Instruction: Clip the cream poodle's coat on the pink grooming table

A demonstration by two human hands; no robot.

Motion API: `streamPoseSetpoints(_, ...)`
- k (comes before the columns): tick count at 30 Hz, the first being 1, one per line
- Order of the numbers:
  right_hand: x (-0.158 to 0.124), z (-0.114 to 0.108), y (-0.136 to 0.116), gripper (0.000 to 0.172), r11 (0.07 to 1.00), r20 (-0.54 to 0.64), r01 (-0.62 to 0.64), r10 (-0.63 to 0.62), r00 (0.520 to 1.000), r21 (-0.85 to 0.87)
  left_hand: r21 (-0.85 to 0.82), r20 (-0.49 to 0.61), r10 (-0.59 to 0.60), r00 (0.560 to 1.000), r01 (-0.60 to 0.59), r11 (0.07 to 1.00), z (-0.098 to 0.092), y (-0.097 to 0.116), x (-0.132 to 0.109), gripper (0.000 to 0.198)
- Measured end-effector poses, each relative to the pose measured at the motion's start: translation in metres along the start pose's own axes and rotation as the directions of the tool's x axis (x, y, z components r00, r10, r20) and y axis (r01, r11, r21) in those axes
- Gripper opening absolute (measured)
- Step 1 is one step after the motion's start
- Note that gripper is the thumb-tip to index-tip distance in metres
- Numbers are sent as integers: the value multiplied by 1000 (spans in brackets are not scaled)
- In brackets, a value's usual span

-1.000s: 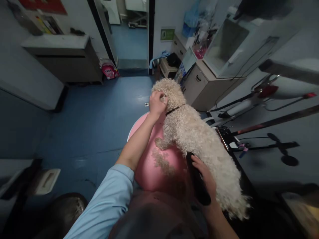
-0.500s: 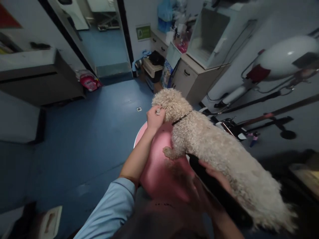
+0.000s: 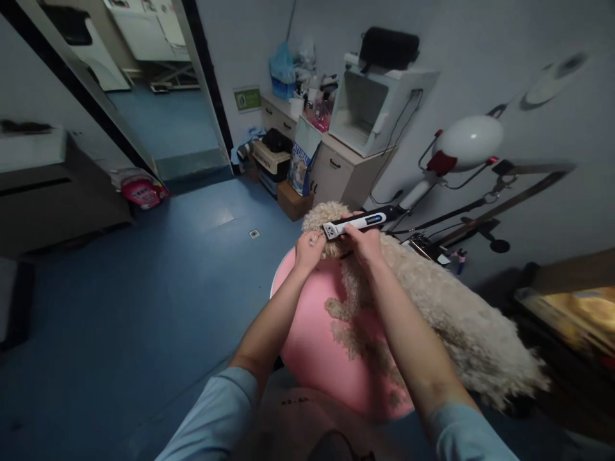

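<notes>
A curly, cream-coloured dog (image 3: pixel 432 288) stands on a round pink grooming table (image 3: pixel 312 320) with a dark band about its neck. My left hand (image 3: pixel 309 251) is closed at the front of the dog's head, around its muzzle, which the fingers mostly hide. In my right hand (image 3: pixel 364 243) is a black and white hair clipper (image 3: pixel 360 223) with a lit blue display. The clipper's blade end rests against the side of the dog's head, close to my left fingers. Clumps of cut fur (image 3: pixel 353 339) lie on the table below the dog's front leg.
A white dryer (image 3: pixel 468 142) on an arm and a grooming pole stand at the right. Behind the dog are a cabinet (image 3: pixel 336 173) with a white box-shaped machine (image 3: pixel 369 102) on top, a pet carrier (image 3: pixel 271 157) and a food bag (image 3: pixel 302 157). A doorway opens at the back left.
My right hand has come up from beside the dog's body to its head, bringing the clipper against it. My left hand stays at the muzzle. The camera view has shifted right.
</notes>
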State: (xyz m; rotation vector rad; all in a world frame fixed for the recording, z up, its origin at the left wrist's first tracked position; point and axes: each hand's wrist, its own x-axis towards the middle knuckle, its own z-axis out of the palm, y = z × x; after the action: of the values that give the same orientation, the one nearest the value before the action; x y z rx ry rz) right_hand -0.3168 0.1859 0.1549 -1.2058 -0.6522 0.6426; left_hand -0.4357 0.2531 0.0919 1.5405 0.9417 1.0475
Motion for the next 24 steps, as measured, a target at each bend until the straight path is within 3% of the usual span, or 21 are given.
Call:
streamPoseSetpoints(5,-7,4,11,51,991,71,-128,125,990,40,68,-57,48,997,-44,997,-10,-9,-11,8)
streamPoseSetpoints(8,-41,-7,14,50,992,83,-128,126,989,18,133,-58,0,998,7,991,-47,-34,-36,12)
streamPoseSetpoints(10,-75,-23,11,50,991,128,-110,119,985,-80,303,17,-136,991,124,945,-88,-62,-56,19)
streamPoseSetpoints(12,-108,-43,3,47,981,111,-55,76,991,-186,622,84,-414,906,278,733,-132,-95,-75,26)
streamPoseSetpoints(13,-122,-54,-3,44,974,67,-32,49,997,-226,734,39,-482,875,302,608,-152,-111,-84,20)
streamPoseSetpoints(14,-131,-65,-10,43,965,15,-6,11,1000,-261,804,-15,-491,871,303,511,-168,-124,-92,18)
streamPoseSetpoints(16,-139,-82,-25,41,941,-92,49,-85,992,-335,855,-23,-518,855,285,434,-183,-140,-106,27)
streamPoseSetpoints(17,-138,-88,-32,41,922,-134,79,-139,981,-379,854,12,-536,844,270,445,-180,-144,-112,34)
streamPoseSetpoints(19,-129,-94,-39,41,876,-184,127,-236,954,-466,790,144,-552,821,240,564,-151,-142,-119,44)
streamPoseSetpoints(22,-117,-89,-34,41,834,-141,124,-234,962,-538,483,404,-410,818,190,855,-72,-130,-120,40)
streamPoseSetpoints(24,-120,-83,-26,41,835,-42,48,-85,995,-548,222,569,-323,756,237,946,-17,-120,-112,41)
